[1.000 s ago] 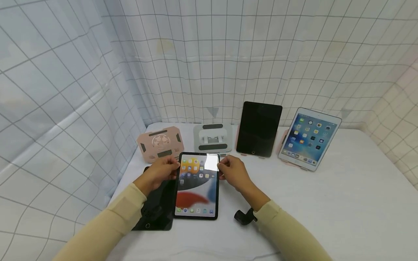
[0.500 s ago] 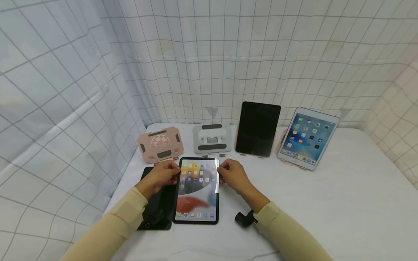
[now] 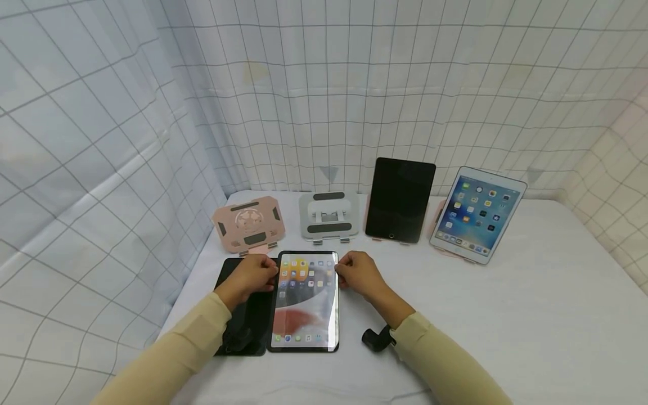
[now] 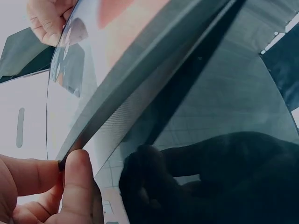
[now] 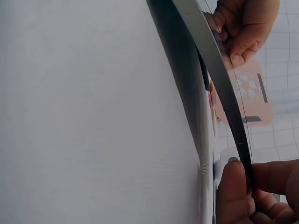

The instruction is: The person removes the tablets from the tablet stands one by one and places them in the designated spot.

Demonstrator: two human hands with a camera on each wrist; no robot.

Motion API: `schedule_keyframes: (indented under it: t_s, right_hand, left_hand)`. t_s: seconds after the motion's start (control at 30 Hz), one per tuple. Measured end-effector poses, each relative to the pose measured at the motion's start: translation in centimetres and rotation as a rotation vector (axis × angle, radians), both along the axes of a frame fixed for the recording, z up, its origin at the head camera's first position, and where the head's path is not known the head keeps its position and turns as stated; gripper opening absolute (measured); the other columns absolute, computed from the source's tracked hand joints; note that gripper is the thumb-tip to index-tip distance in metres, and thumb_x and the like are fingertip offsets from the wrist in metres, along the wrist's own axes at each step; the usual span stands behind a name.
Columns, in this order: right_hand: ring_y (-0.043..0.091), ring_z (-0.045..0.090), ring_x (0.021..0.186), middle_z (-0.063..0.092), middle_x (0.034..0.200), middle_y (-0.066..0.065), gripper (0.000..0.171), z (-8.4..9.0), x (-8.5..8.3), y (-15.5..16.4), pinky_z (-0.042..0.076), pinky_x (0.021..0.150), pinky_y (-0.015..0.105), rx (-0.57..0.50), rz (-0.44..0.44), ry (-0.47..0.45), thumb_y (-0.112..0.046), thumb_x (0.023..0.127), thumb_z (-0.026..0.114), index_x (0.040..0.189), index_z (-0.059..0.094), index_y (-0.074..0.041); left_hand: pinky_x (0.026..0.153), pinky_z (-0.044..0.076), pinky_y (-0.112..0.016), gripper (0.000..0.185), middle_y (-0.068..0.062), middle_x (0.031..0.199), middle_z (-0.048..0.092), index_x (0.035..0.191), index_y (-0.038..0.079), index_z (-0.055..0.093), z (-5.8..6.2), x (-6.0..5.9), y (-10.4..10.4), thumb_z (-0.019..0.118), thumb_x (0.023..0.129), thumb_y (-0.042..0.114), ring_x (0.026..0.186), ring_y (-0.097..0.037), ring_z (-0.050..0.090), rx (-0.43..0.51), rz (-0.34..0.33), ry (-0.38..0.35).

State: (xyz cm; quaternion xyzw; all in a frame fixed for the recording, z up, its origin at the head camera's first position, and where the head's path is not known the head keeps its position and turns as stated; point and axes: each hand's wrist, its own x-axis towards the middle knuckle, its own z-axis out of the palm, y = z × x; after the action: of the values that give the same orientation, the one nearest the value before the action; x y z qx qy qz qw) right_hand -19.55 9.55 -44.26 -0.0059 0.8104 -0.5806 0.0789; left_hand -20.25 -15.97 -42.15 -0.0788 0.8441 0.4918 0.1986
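Lit tablet [image 3: 305,301] with a black frame and colourful icons is near the near-left part of the white table [image 3: 506,315], its far end a little raised. I see my left hand [image 3: 251,277] pinching its left edge and my right hand [image 3: 357,273] pinching its right edge. Just left lies a dark tablet [image 3: 245,320]; far behind stand a pink stand [image 3: 248,223] and a grey stand [image 3: 328,216].

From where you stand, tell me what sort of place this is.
Likely a staged recording booth, not a home: grid-patterned cloth hangs on all sides, and a white-covered table bears tablets, one lit tablet propped up, beside empty tablet stands.
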Motion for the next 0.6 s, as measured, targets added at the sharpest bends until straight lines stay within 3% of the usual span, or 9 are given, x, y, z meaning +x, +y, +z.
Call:
schedule_keyframes:
  t_s: [0.3,0.6]
  right_hand:
    - [0.013,0.06,0.051,0.06,0.062,0.007,0.011,-0.4,-0.22,0.09,0.053,0.051,0.026,0.09,0.011,-0.009,-0.002,0.091,0.061,0.082,0.063,0.002]
    - [0.012,0.059,0.051,0.06,0.063,0.008,0.013,-0.34,-0.35,0.11,0.052,0.05,0.025,0.102,0.034,-0.055,-0.002,0.093,0.062,0.081,0.061,0.002]
  left_hand:
    - [0.073,0.059,-0.031,0.018,-0.02,0.108,0.06,0.112,-0.006,0.06,-0.45,0.07,0.37,0.054,0.101,0.008,0.088,-0.026,0.059,-0.065,-0.004,0.024]
    - [0.071,0.058,-0.03,0.014,-0.019,0.106,0.059,0.11,-0.004,0.06,-0.32,0.29,0.74,0.057,0.099,0.006,0.085,-0.024,0.06,-0.113,-0.017,0.046]
